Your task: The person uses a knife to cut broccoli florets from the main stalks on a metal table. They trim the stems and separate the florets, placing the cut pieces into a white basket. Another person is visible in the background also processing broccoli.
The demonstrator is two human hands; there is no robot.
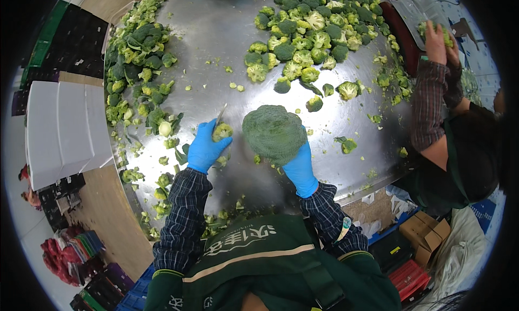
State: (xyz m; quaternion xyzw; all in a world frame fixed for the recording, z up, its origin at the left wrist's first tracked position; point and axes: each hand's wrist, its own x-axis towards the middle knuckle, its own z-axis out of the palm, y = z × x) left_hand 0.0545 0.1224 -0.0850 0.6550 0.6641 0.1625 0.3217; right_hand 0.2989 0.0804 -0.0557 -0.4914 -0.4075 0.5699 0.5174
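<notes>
My left hand [205, 146], in a blue glove, is closed around a small knife [221, 114] whose blade points away from me. A broccoli floret [223, 131] shows between its thumb and fingers; whether it is pinched or lies just below, I cannot tell. In my gloved right hand [300, 169] is a large, whole broccoli head [275, 133], crown facing up. It hides most of those fingers. Both hands are over a stainless steel table [211, 88]. Past the broccoli head lies a large pile of cut florets [312, 31].
Trimmings and broccoli pieces [142, 63] line the table's left side. White boxes [69, 128] stand beyond that edge. At the right, a co-worker [442, 108] holds broccoli above a clear plastic container [417, 15]. A cardboard box [423, 236] and a red crate [408, 279] sit low at the right.
</notes>
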